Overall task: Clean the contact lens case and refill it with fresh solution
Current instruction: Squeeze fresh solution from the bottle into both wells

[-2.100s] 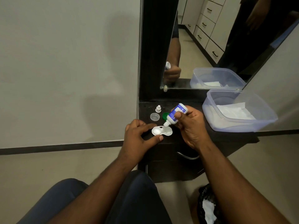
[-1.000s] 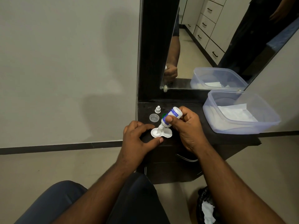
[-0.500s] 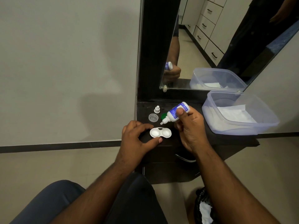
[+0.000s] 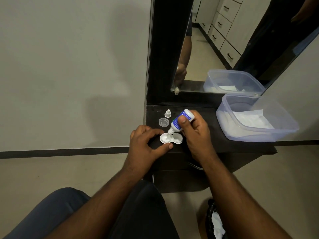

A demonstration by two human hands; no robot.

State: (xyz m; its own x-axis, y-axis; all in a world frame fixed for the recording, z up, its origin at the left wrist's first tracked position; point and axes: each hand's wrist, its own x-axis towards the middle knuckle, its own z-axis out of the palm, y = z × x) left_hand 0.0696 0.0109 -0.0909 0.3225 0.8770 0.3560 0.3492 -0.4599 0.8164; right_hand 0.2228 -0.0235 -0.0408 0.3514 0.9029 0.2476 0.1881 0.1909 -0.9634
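Over the lens case [image 4: 171,138], right hand [image 4: 193,133] tips blue-labelled bottle [image 4: 180,121]

Nozzle tip of bottle [image 4: 179,122] blocks part of the case [image 4: 170,138] left well; liquid level can't tell. Bottle label too small to read, thumb of right hand [image 4: 195,133] covers its middle. Green cap [image 4: 174,120] mostly hidden behind bottle. Bag [image 4: 214,221] below right forearm cut by bottom edge.

Your right hand [image 4: 193,133] has tipped solution bottle [image 4: 180,122] back down from half-second-ago lift; nozzle now over left well of lens case [image 4: 170,138], again as one second ago.
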